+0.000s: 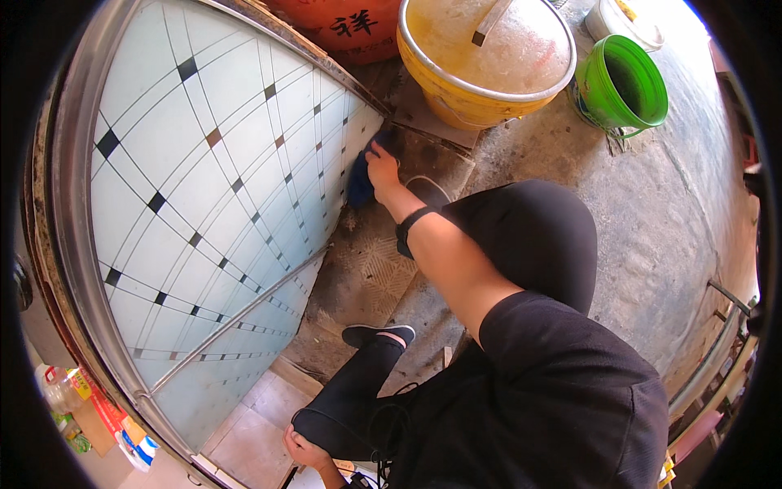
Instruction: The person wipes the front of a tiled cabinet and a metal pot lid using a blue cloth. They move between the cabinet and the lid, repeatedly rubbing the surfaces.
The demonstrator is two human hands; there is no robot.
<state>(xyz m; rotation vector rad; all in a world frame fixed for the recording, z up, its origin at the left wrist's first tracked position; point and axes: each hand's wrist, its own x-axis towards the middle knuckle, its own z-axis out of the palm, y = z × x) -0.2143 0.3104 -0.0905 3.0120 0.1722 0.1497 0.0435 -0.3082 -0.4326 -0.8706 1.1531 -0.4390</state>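
Note:
My right hand point(382, 170) presses a dark blue cloth point(361, 177) against the lower edge of a frosted glass door panel point(238, 140). The panel carries thin curved-looking lines and small dark squares, and a thin metal bar point(238, 321) crosses it. Part of the cloth is hidden under my fingers. My left hand point(305, 451) rests on my bent left knee point(330, 422), with no object seen in it; its fingers are partly hidden by the knee.
A yellow bucket point(449, 104) with a clear cover and a wooden stick point(492, 23) stands beyond the cloth. Beside it are a green bucket point(657, 91), a white bucket point(611, 27) and a red container point(366, 46). Worn tiles point(379, 269) meet concrete floor point(647, 202).

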